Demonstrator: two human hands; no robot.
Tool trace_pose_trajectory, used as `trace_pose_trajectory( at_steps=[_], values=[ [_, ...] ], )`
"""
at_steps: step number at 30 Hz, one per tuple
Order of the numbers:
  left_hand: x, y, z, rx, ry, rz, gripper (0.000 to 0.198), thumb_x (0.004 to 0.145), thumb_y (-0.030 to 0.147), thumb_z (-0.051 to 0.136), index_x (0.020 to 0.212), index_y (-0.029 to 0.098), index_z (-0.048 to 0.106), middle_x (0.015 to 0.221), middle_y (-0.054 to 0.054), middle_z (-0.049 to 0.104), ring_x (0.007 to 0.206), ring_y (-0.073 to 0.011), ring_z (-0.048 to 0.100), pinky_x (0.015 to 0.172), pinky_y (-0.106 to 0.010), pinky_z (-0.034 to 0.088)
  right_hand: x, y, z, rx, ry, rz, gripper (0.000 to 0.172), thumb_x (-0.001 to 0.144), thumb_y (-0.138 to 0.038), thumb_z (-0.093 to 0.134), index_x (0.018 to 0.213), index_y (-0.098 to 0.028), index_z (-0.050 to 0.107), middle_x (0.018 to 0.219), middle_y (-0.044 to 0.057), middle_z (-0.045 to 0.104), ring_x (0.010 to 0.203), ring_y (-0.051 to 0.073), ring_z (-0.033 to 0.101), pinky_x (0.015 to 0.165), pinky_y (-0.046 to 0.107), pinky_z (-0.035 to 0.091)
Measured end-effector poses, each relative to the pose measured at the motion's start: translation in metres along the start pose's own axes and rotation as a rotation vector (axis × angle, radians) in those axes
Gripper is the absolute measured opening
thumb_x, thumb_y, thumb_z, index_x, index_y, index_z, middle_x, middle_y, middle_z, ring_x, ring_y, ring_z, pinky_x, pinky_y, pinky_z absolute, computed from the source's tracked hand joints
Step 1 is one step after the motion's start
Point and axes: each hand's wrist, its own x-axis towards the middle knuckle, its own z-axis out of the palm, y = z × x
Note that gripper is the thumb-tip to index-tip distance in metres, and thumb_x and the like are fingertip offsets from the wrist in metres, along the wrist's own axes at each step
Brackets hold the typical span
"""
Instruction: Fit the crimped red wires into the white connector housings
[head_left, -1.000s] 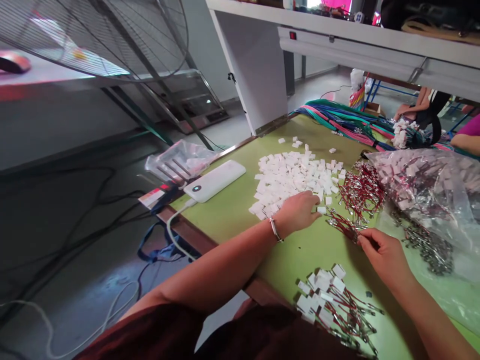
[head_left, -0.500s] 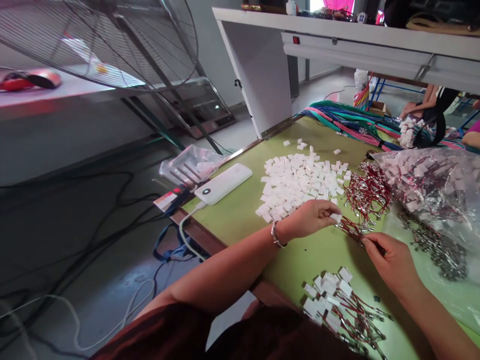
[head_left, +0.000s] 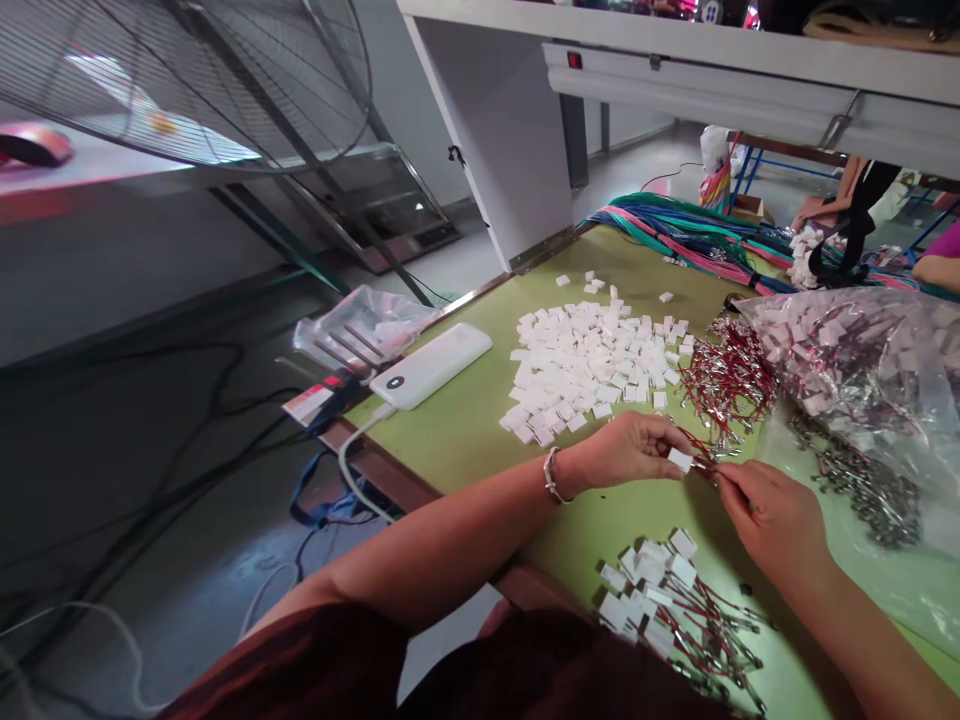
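Between thumb and fingers, my left hand (head_left: 636,448) pinches a small white connector housing (head_left: 681,460). My right hand (head_left: 776,515) is closed on a short dark red wire (head_left: 705,464) right beside that housing. Whether the wire's end sits inside the housing is too small to tell. Just beyond the hands lies a heap of red wires with metal terminals (head_left: 727,380). A wide pile of loose white housings (head_left: 592,360) spreads behind my left hand. Nearer my body, several white housings with red wires attached (head_left: 667,600) lie in a bunch.
A clear plastic bag (head_left: 862,350) of wired white pieces lies at right, beside dark metal-tipped wires (head_left: 870,490). Coloured cable bundles (head_left: 675,235) cross the back of the green table (head_left: 450,440). A white power bank (head_left: 435,367) with a cable lies at the left edge.
My hands have come closer together, and the white housing has moved slightly down toward the right hand's fingertips. The whole view has shifted a little.
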Motion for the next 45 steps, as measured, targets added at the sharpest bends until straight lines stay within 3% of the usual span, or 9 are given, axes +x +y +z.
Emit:
trace_pose_trajectory(
  at_steps=[4,16,26,32,37,41,45],
  values=[
    [0.0,0.002,0.003,-0.185,-0.025,-0.079,0.023,0.072,0.016,0.076,0.094,0.013,0.07,0.065,0.003,0.059,0.057,-0.0063,0.046,0.055,-0.021,0.039,0.001,-0.004,0.0,-0.096,0.047,-0.063,0.025,0.095,-0.024,0.048,0.085,-0.017,0.07,0.068,0.002,0.069,0.06,0.014,0.061,0.057,0.025,0.039],
    [0.002,0.0,0.004,-0.388,0.022,-0.288,0.024,0.067,0.018,0.076,0.084,0.015,0.06,0.056,0.006,0.06,0.048,-0.0053,0.053,0.049,-0.02,0.043,0.002,-0.007,-0.007,-0.221,0.061,-0.099,0.026,0.096,-0.024,0.049,0.085,-0.019,0.072,0.065,0.002,0.067,0.059,0.013,0.057,0.059,0.027,0.037],
    [0.001,0.005,0.005,-0.329,-0.044,-0.259,0.021,0.07,0.018,0.074,0.089,0.014,0.065,0.058,0.004,0.059,0.051,-0.0069,0.055,0.05,-0.021,0.044,0.003,-0.01,-0.006,-0.189,0.083,-0.166,0.021,0.094,-0.021,0.052,0.084,-0.017,0.071,0.062,0.001,0.064,0.059,0.014,0.055,0.06,0.026,0.036],
    [0.001,0.0,0.016,-0.273,-0.081,-0.254,0.019,0.07,0.018,0.073,0.087,0.015,0.065,0.057,0.005,0.058,0.051,-0.0072,0.055,0.048,-0.019,0.043,-0.004,-0.01,0.006,-0.038,-0.04,-0.058,0.027,0.095,-0.023,0.044,0.085,-0.018,0.069,0.074,0.004,0.072,0.063,0.014,0.062,0.06,0.026,0.039],
    [-0.004,-0.013,0.021,-0.246,-0.137,-0.288,0.02,0.069,0.021,0.074,0.086,0.016,0.063,0.054,0.006,0.058,0.051,-0.0088,0.057,0.048,-0.019,0.045,-0.01,-0.011,0.012,0.006,-0.151,-0.049,0.027,0.094,-0.023,0.042,0.08,-0.02,0.066,0.068,0.002,0.07,0.058,0.014,0.06,0.056,0.025,0.037],
    [-0.007,-0.018,0.023,-0.146,-0.166,-0.213,0.017,0.069,0.023,0.073,0.083,0.018,0.064,0.056,0.005,0.059,0.054,-0.0087,0.058,0.048,-0.018,0.044,-0.015,-0.013,0.016,0.001,-0.216,-0.049,0.026,0.092,-0.021,0.043,0.076,-0.02,0.063,0.064,0.001,0.067,0.055,0.015,0.06,0.054,0.026,0.036],
    [-0.006,-0.009,0.016,0.033,-0.187,-0.102,0.021,0.069,0.029,0.077,0.082,0.018,0.065,0.064,0.003,0.062,0.059,-0.0088,0.056,0.054,-0.019,0.045,-0.017,-0.013,0.014,0.024,-0.248,-0.015,0.026,0.094,-0.024,0.043,0.076,-0.021,0.062,0.064,0.0,0.066,0.056,0.015,0.061,0.054,0.026,0.038]
  ],
)
